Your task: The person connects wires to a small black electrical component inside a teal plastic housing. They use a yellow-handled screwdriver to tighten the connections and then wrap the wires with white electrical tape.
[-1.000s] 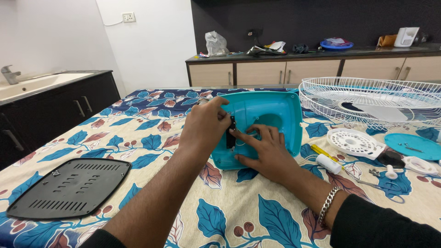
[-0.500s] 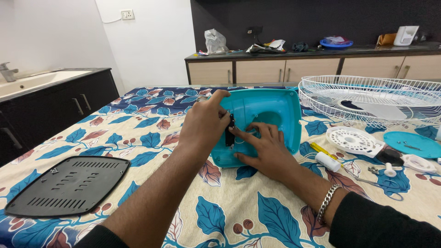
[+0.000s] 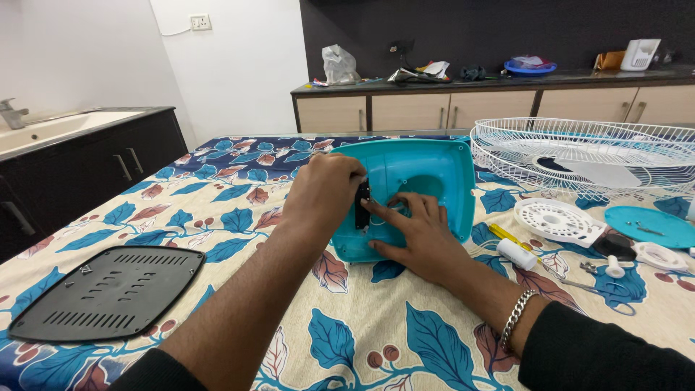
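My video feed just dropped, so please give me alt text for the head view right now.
Two bare hands work inside a tilted teal plastic housing on a floral-clothed table: the left hand grips a small black part while the right hand rests in the shell beside it. A black vented plate lies left; a white wire fan guard sits right.

Landmark: teal plastic housing (image 3: 423, 177), tilted up on the leaf-print cloth (image 3: 347, 333).
My left hand (image 3: 324, 190): at the housing's left edge, pinching a small black part (image 3: 362, 205).
My right hand (image 3: 418, 232): flat inside the housing.
Left of housing: black vented plate (image 3: 108, 291).
Right of housing: white wire grille (image 3: 586, 152), white disc (image 3: 557, 219).
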